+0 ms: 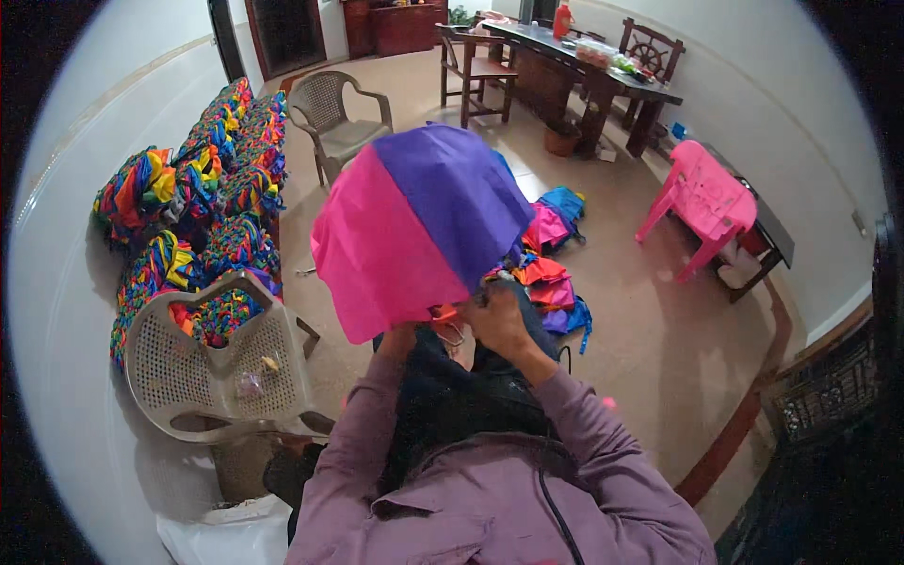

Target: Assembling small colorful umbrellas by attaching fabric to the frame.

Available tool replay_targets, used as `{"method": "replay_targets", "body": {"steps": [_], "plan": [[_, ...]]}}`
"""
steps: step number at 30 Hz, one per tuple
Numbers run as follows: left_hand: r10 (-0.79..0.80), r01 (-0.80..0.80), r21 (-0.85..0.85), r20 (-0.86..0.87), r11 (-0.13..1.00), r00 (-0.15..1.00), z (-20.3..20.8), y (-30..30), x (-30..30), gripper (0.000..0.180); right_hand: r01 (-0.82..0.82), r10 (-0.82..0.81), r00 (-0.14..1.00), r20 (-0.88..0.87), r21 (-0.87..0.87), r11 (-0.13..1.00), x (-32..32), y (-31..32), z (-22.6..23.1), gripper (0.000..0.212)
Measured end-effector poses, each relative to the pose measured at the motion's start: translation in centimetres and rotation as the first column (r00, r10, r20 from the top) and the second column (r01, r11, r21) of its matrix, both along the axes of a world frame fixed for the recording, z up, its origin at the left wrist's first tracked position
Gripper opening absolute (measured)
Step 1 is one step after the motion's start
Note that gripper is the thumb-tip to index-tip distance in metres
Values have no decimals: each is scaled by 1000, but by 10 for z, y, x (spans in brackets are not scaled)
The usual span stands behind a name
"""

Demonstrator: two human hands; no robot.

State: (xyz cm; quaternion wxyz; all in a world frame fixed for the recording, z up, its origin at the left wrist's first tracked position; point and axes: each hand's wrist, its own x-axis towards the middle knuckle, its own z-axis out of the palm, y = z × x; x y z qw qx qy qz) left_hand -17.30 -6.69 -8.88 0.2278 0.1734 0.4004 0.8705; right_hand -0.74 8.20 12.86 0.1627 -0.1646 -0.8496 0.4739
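both hands, left hand (400, 336) and right hand (496, 318), pinch the lower edge of a pink-and-purple umbrella canopy (419, 226), fingers pressed together

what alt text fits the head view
Both hands, left hand and right hand, hold up a pink and purple cloth over the lap. Bright cloth pieces lie on the floor; colourful bundles line the wall by a plastic chair.
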Motion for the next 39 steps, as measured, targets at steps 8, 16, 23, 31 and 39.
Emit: {"method": "replay_targets", "body": {"steps": [8, 16, 23, 31, 39], "plan": [[-28, 34, 141, -42, 989, 999, -73, -4, -29, 60, -89, 70, 892, -446, -22, 996, -1, -26, -10, 39], [-9, -652, -323, -900, 686, 436, 5, 6, 9, 58, -127, 136, 990, -36, -645, 754, 14, -23, -27, 37], [-164, -223, -636, -491, 738, 856, 117, -5, 54, 48, -130, 76, 968, -238, -220, 967, 10, -18, -21, 30], [-220, -17, -520, -390, 854, 894, 90, -5, 53, 48, -237, 136, 970, -201, -669, 705, 30, -30, -7, 36], [-195, 97, -338, -270, 936, 943, 74, -24, 46, 49, -448, 266, 883, -387, -864, 230, 34, -36, -32, 44]]}}
